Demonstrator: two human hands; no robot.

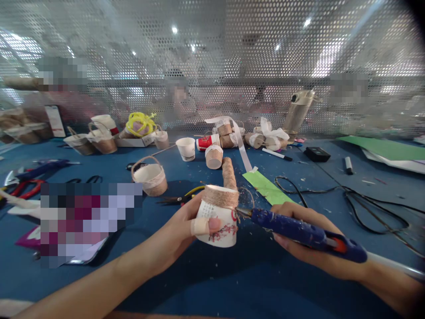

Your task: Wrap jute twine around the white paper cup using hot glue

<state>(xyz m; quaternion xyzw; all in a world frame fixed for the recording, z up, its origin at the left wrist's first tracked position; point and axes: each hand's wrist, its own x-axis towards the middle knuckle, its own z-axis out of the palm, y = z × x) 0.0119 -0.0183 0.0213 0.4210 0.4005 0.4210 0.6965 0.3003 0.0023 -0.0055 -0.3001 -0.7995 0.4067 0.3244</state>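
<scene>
My left hand (181, 232) grips a white paper cup (219, 219) that has brown twine wound round its top; a bandage wraps the thumb. My right hand (308, 241) is closed round a blue glue gun (305, 232) with an orange trigger. The gun's nozzle touches the cup's right side just under the twine band. Behind the cup, a spool of brown twine (229, 173) lies on the blue table (212, 283).
A twine-wrapped cup basket (151, 177) and scissors (181, 198) lie left of the cup. A green paper strip (265, 187) and a black cable (358, 199) lie to the right. More cups (186, 148), baskets and a metal flask (299, 113) stand before a perforated screen.
</scene>
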